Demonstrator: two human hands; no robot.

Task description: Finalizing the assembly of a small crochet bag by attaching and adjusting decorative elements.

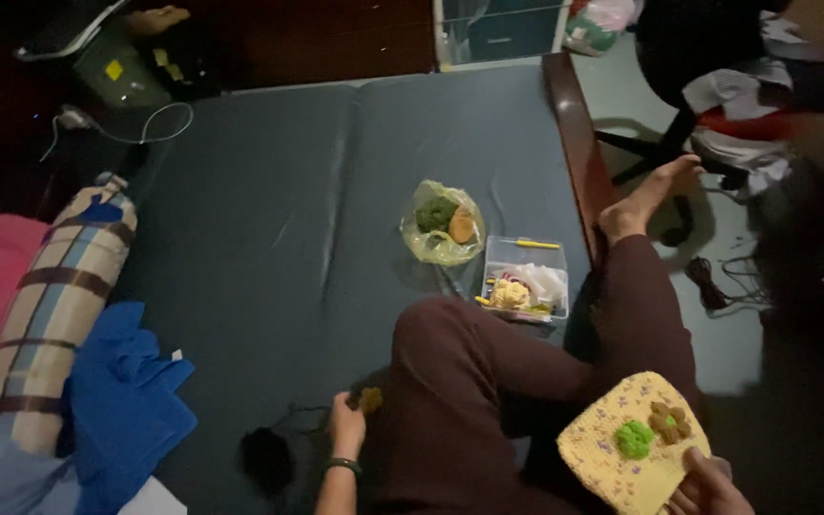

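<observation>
My left hand point(345, 422) rests low on the grey mattress point(269, 210) beside my knee, fingers closed on a small brownish crochet piece point(370, 399). A dark ball of yarn point(267, 458) lies just left of it, joined by a thin strand. My right hand point(708, 484) at the bottom right grips the edge of a yellow crocheted square point(612, 448). On the square sit a green pompom-like piece point(633, 439) and a brown crochet flower point(668, 421). My legs in dark red trousers point(488, 381) stretch between the two hands.
A clear plastic box point(526, 278) with yarn bits and a yellow hook stands ahead, next to a plastic bag point(442, 224) holding green and tan yarn. A checked bolster point(54, 305) and blue cloth point(126, 401) lie left. The wooden bed edge point(579, 143) and an office chair are on the right.
</observation>
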